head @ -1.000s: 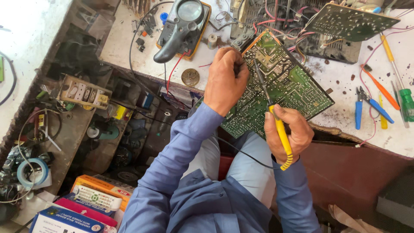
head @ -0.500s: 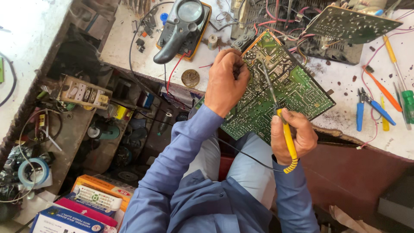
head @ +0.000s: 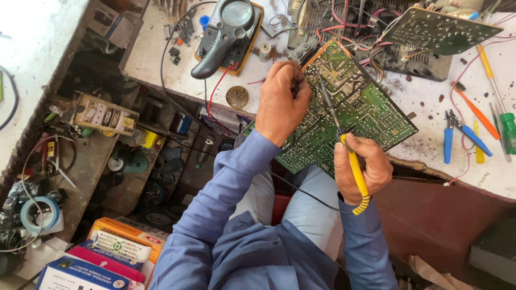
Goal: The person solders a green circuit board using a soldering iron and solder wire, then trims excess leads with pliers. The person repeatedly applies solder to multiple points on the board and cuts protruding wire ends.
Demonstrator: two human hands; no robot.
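Both hands are busy over a green circuit board [head: 355,115] that lies tilted at the centre of the frame, its lower edge hanging over the front of the white workbench [head: 430,134] toward the person's lap. Gripping a yellow-handled soldering iron [head: 352,166] like a pen, the right hand [head: 363,169] sits at the lower right of the board with its fingers wrapped round the handle, and the thin dark shaft reaches up and left across the solder side. Its tip ends near the board's upper-left part, just beside the left hand [head: 282,102]. That hand is curled at the board's upper-left edge, fingertips pinched together; it seems to hold something small there, perhaps solder wire or a lead, but what it is cannot be told. Both blue sleeves come up from the bottom of the frame, the left forearm stretched further than the right.

Judging by this, the step in hand is working a joint near the upper-left corner of the board. A next move would call for a steady tip on one pad only, with the left fingers kept off the hot metal.

A magnifier lamp on a yellow meter [head: 228,35] lies at upper centre, blue-handled pliers [head: 457,134] at right.
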